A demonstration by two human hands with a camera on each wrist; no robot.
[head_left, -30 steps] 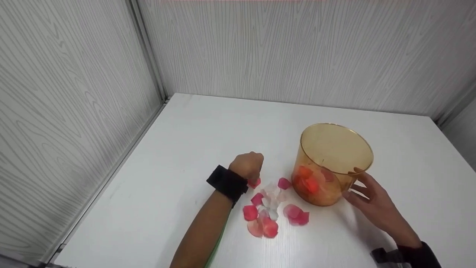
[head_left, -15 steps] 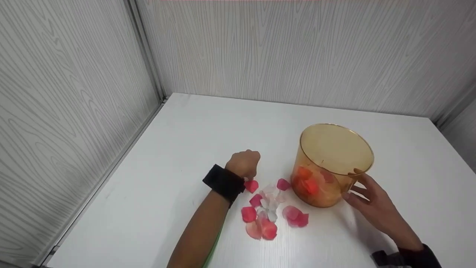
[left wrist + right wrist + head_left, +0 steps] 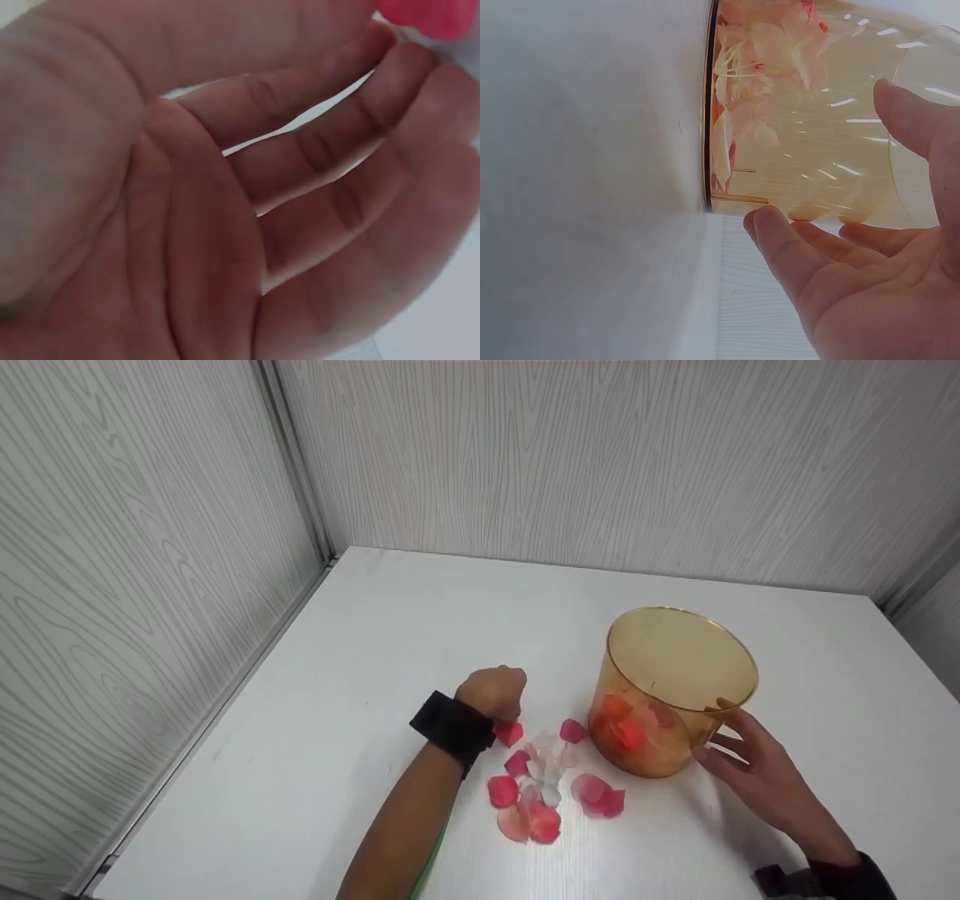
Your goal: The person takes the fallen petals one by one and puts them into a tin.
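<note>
My left hand (image 3: 491, 692), with a black wrist strap, is low over the table beside a pink petal (image 3: 509, 733). The left wrist view has its fingers (image 3: 322, 150) loosely bent and nothing showing in the palm, with a pink petal (image 3: 431, 16) past the thumb tip. An amber see-through round container (image 3: 645, 690) stands upright on the right, with orange and pink petals (image 3: 624, 727) inside. My right hand (image 3: 757, 772) holds its right side. In the right wrist view, the thumb (image 3: 911, 116) and fingers of the right hand (image 3: 877, 285) lie about the wall.
Several pink, red and white petals (image 3: 544, 814) lie loose between the hands on the white table (image 3: 420, 607). Another pink cluster (image 3: 598, 795) sits just in front of the container. Grey wood-grain panels (image 3: 525, 465) rise behind and at the left.
The left hand has drawn slightly to the left, uncovering more of the pink petal beside it. The right hand and the container have stayed in place.
</note>
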